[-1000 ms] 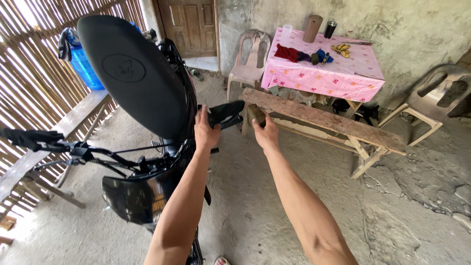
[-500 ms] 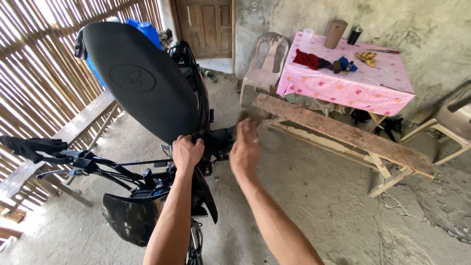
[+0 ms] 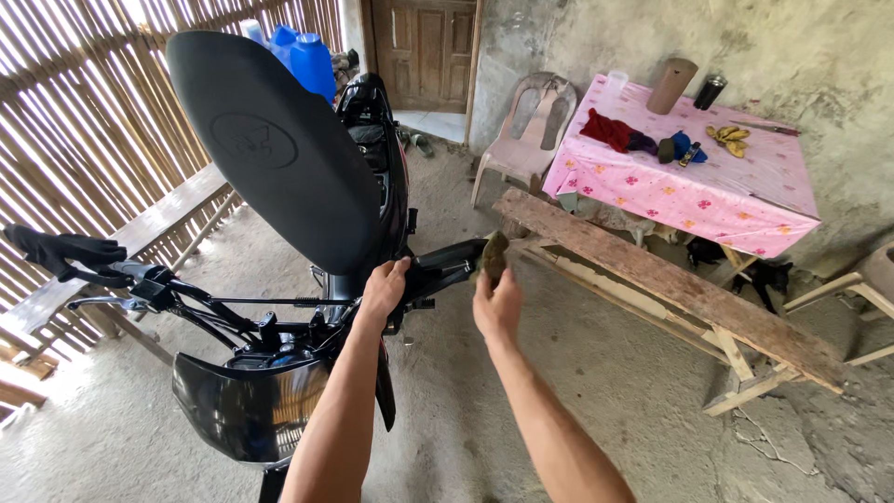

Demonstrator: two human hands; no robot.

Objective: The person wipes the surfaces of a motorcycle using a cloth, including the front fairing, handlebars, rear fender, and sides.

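left hand (image 3: 384, 291) grasps motorcycle (image 3: 307, 279) at handlebar | right hand (image 3: 496, 307) pinches greenish pad (image 3: 494, 256) | grip hidden behind pad

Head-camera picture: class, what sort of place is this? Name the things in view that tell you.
Probably a rough porch or shed beside a home, used for living and repairs: slatted bamboo wall, cracked concrete floor, a motorcycle parked by a table with a pink cloth, and a plank bench.

Both bare forearms rise from the bottom edge toward 12 o'clock, nearly parallel. The left hand (image 3: 384, 289) sits just left of centre, fingers curled in a grip, knuckles up. The right hand (image 3: 496, 305) lies at its 3 o'clock, close by, fingertips pinched together and pointing up.
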